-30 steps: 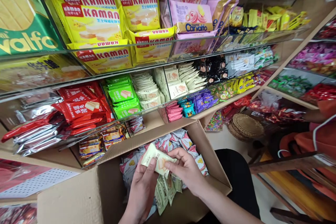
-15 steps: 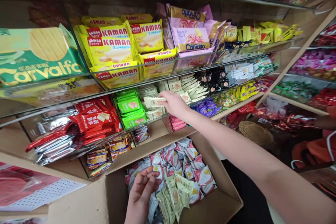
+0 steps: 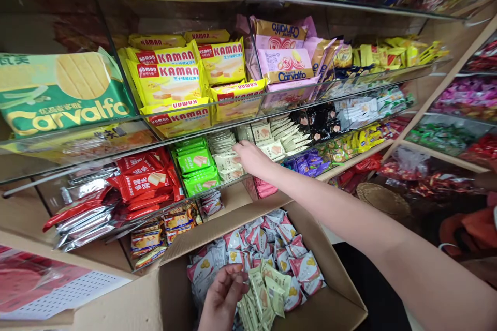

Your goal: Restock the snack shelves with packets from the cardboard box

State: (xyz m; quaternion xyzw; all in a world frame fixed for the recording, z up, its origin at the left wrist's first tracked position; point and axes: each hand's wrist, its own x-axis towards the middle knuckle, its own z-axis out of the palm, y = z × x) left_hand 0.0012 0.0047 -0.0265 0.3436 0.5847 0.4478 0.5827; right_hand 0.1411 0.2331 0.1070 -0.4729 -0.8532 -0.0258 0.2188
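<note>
My right hand (image 3: pixel 250 158) reaches into a shelf compartment, its fingers closed at the right edge of a cream wafer packet (image 3: pixel 226 161) on a stack of alike packets. The fingertips are partly hidden. Below, my left hand (image 3: pixel 224 292) hovers over an open cardboard box (image 3: pixel 334 264), its fingers loosely curled and apart from the thumb, with nothing visible in them. Beside it, several pale green packets (image 3: pixel 261 289) lie on many small white-and-pink packets (image 3: pixel 305 269) inside the box.
Green wafer packets (image 3: pixel 198 160) fill the compartment left of my right hand, with more cream packets (image 3: pixel 272 147) to its right. Yellow Kaman packs (image 3: pixel 169 80) stand on the shelf above. A glass front strip (image 3: pixel 217 186) edges the lower compartments. Red packets (image 3: pixel 145 178) lie further left.
The cream packet in my right hand has gone down and back onto the stack. My left hand has shifted right and slightly down, closer to the pale green packets. The view has tilted slightly.
</note>
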